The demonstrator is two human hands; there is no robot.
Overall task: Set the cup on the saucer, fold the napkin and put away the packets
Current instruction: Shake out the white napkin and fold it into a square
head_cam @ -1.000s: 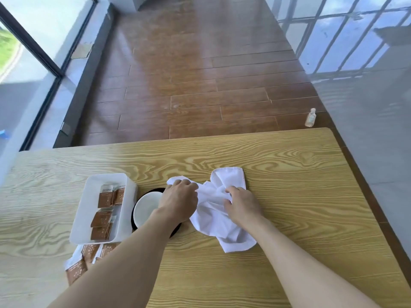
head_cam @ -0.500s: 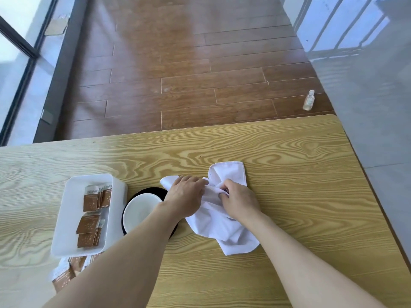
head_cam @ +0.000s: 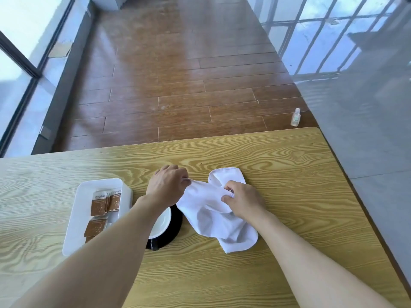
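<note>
A crumpled white napkin (head_cam: 213, 216) lies on the wooden table (head_cam: 289, 174). My left hand (head_cam: 166, 185) pinches its left edge, and my right hand (head_cam: 243, 200) pinches a fold near its middle. The cloth is stretched between them. A cup with a white inside (head_cam: 161, 223) stands on a black saucer (head_cam: 173, 227), partly hidden under my left forearm. Brown packets (head_cam: 104, 202) lie in a white tray (head_cam: 75, 218) at the left.
The table's far edge runs just beyond the napkin, its right edge at the far right. A small clear bottle (head_cam: 295, 117) stands on the wooden floor past the far right corner. A glass wall rises on the right.
My left hand has pulled away to the left and up, drawing the napkin's edge out from the right hand. The camera has tilted up, so the loose packets below the tray are out of sight.
</note>
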